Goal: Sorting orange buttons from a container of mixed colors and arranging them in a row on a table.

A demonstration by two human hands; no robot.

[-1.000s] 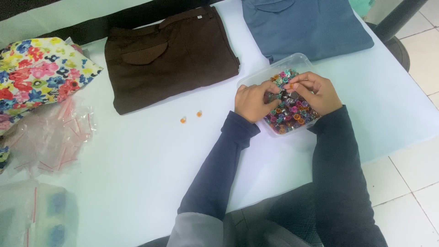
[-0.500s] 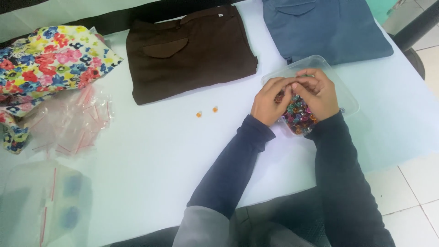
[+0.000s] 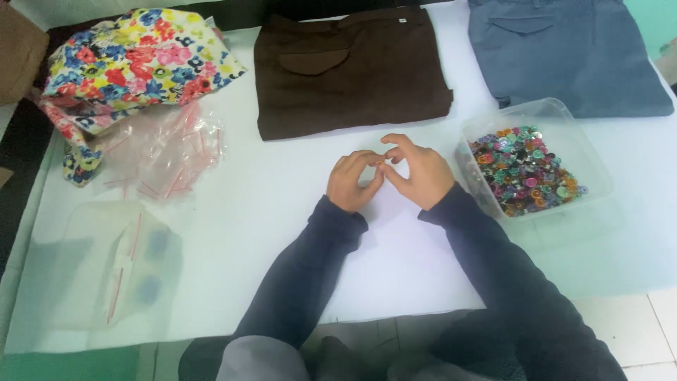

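Note:
My left hand (image 3: 355,183) and my right hand (image 3: 417,173) meet over the white table (image 3: 282,233), just below the folded brown trousers (image 3: 352,67). Their fingertips pinch a tiny orange button (image 3: 381,162) between them; most of it is hidden by the fingers. To the right of my right hand stands a clear plastic tub (image 3: 558,110) filled with several small coloured buttons (image 3: 525,169). Both arms wear dark blue sleeves.
Folded blue trousers (image 3: 564,53) lie at the back right. A floral cloth (image 3: 134,63) sits at the back left, with a heap of small clear zip bags (image 3: 166,155) in front of it. Another clear bag (image 3: 120,268) lies near the front left edge.
Both hands left the button tub and moved left to the table's middle, fingertips still together. The two orange buttons seen on the table earlier are no longer visible.

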